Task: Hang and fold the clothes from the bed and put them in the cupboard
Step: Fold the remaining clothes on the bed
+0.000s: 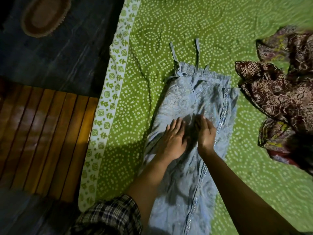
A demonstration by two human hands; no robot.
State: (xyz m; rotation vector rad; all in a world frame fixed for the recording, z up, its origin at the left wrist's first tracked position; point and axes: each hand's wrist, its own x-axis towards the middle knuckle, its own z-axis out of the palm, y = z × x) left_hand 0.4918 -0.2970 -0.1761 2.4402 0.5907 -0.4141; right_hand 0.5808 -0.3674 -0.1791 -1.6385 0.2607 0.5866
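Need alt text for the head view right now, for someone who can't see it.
The left hand and right hand lie flat, side by side, on a pale blue strappy garment spread on the green patterned bedsheet. A crumpled maroon cloth lies to its right.

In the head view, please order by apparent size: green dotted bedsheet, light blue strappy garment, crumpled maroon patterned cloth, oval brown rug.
1. green dotted bedsheet
2. light blue strappy garment
3. crumpled maroon patterned cloth; near the garment's size, cropped by the frame, so unsure
4. oval brown rug, farther away
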